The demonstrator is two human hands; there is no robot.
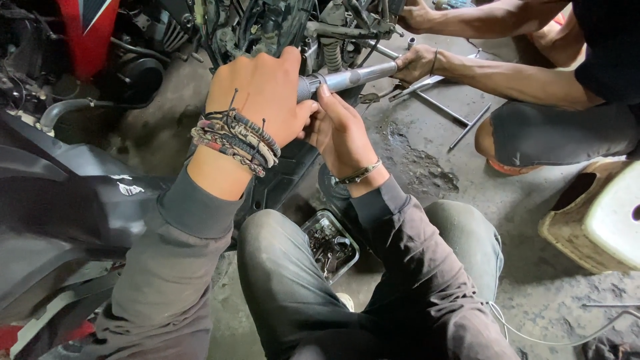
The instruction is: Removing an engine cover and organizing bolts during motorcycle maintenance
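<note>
Head view: the left hand [263, 93] sits just above the middle of the frame, its back to the camera, woven bracelets [235, 139] stacked on the wrist. Its fingers are curled shut around the knurled end of a silver metal rod [350, 78], which runs from the frame's centre up and to the right. The right hand [340, 130] is just below and right of the left one, touching it; its fingers are wrapped narrowly up against the same rod from beneath, and a thin bracelet crosses its wrist.

At the rod's far end, in the upper right of the frame, another person's hand [415, 63] grips it (that person crouches at the right edge, one bare knee showing). Their second hand [417, 15] reaches to the motorcycle frame [337, 27] at the top centre.

Low in the middle, between the wearer's knees, a clear plastic tray [331, 245] of dark small metal parts rests on the concrete floor [433, 167]. Thin metal bars [460, 120] lie on the floor at the upper right. A pale plastic stool [600, 220] stands at the right edge. Black bodywork [60, 193] fills the left side.
</note>
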